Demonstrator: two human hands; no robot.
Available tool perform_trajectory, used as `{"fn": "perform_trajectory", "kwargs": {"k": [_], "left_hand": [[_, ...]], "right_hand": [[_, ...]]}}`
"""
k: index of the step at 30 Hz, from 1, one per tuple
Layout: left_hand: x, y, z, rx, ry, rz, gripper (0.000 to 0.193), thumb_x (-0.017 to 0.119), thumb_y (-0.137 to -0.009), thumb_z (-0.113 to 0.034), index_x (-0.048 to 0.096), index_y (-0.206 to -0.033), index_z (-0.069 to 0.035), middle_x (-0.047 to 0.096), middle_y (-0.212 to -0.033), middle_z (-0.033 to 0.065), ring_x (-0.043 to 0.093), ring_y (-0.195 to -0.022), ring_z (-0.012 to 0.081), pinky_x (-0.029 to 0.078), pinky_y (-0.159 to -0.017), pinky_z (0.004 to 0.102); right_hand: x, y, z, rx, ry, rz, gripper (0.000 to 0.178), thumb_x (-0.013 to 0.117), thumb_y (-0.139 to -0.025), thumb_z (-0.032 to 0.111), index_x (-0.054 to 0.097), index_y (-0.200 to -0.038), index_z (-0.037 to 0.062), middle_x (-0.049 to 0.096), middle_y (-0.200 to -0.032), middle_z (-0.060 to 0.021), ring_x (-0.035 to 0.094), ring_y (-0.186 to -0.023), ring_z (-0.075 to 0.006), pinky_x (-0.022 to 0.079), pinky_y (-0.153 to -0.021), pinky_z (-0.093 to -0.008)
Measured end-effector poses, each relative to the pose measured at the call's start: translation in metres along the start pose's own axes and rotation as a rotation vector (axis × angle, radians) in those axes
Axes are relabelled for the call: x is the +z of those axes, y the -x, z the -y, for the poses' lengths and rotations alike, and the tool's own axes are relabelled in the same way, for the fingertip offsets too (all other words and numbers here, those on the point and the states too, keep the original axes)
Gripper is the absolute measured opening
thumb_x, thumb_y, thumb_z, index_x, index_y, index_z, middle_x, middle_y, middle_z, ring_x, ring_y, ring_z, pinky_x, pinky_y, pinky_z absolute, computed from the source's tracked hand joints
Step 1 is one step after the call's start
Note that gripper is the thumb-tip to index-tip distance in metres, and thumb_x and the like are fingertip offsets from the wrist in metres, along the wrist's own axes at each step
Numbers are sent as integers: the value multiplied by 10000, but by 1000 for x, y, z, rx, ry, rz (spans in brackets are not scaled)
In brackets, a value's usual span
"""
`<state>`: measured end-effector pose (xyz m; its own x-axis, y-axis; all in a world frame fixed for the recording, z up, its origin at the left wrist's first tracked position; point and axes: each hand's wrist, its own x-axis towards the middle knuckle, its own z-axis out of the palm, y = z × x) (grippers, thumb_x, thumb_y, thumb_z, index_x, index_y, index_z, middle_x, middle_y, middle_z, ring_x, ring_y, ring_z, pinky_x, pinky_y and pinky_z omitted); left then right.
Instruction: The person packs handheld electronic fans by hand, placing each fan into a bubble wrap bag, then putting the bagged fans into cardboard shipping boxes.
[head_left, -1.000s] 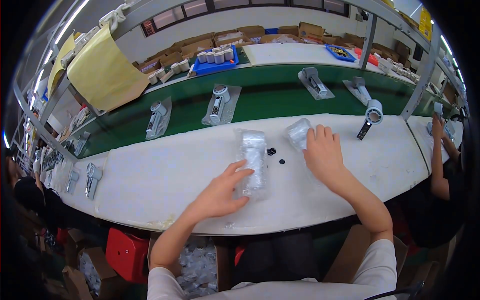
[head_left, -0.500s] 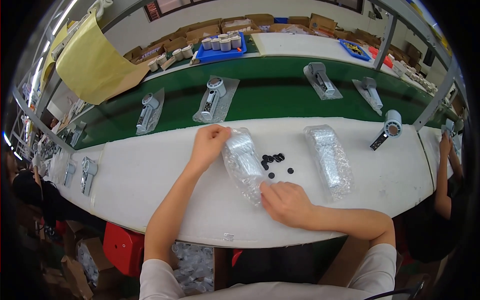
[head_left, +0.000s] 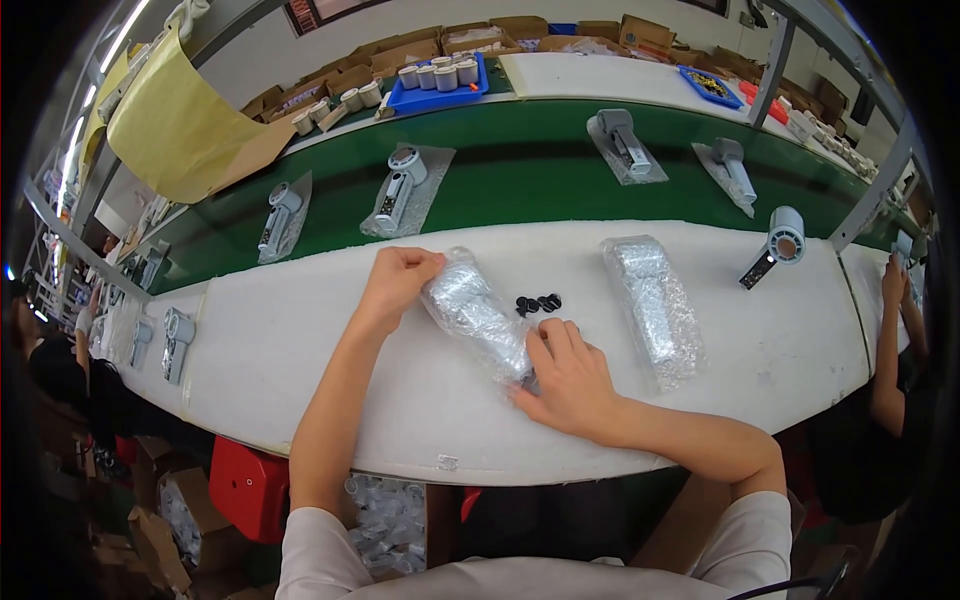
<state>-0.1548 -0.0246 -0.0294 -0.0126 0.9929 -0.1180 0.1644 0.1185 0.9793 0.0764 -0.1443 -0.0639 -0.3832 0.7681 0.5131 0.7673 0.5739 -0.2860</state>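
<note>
A handheld device, blurred by its clear bubble-wrap bag [head_left: 475,305], lies slantwise on the white tabletop in front of me. My left hand [head_left: 392,288] pinches the bag's upper left corner. At its lower right end, the thumb and fingers of my right hand [head_left: 577,385] close around the wrap. Just beyond that hand sits a small cluster of black round discs [head_left: 540,303]; others may be hidden under the fingers. To the right rests a second bubble-wrapped package [head_left: 652,305], which neither hand touches.
An unwrapped light-blue handheld fan [head_left: 786,240] is at the table's right. Across the green conveyor belt [head_left: 510,165], several fans lie on bubble bags. Farther back stands a blue tray [head_left: 437,97] of white cups. A red stool [head_left: 248,490] is below left; a co-worker's arm [head_left: 888,340] shows right.
The bagged device has shifted left and tilted more. My right hand has opened wider around its lower end, over where two loose discs lay. Fans on the belt appear shifted left.
</note>
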Motion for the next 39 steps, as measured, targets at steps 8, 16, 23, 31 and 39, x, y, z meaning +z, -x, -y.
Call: {"fn": "perform_trajectory", "kwargs": {"k": [8, 16, 23, 31, 39], "left_hand": [[-35, -21, 18, 94, 85, -266, 206, 600, -838, 30, 633, -1028, 99, 643, -903, 118, 575, -790, 145, 476, -727, 215], [-54, -36, 34, 213, -116, -379, 219, 575, -829, 53, 644, -1035, 80, 651, -911, 112, 581, -813, 157, 481, -761, 234], [7, -22, 16, 168, -67, 108, 244, 558, -816, 67, 646, -1044, 68, 661, -948, 118, 588, -831, 167, 486, -775, 241], [35, -31, 21, 37, 14, 11, 225, 575, -807, 60, 663, -1014, 54, 672, -966, 118, 604, -844, 158, 496, -783, 242], [54, -32, 26, 245, -367, 146, 197, 597, -808, 40, 661, -994, 54, 677, -942, 121, 620, -827, 167, 510, -777, 251]], "right_hand": [[-8, -2, -5, 136, -176, -99, 457, 680, -772, 156, 527, -1157, -35, 551, -1086, -177, 553, -846, -239, 488, -625, -290], [-65, -19, -30, 546, -784, -269, 477, 688, -772, 99, 525, -1209, 1, 591, -965, -159, 565, -723, -230, 485, -627, -276], [-63, -13, -62, -173, -119, -581, 560, 738, -655, 4, 592, -1196, 15, 565, -1057, -142, 572, -767, -232, 498, -613, -287], [-3, 6, -71, -410, 1, -179, 443, 678, -734, -2, 598, -1170, -4, 556, -1109, -210, 597, -759, -240, 525, -615, -276], [-11, 15, -71, -461, -19, -122, 434, 638, -787, 16, 551, -1212, -14, 533, -1147, -231, 592, -746, -255, 517, -635, -284]]}}
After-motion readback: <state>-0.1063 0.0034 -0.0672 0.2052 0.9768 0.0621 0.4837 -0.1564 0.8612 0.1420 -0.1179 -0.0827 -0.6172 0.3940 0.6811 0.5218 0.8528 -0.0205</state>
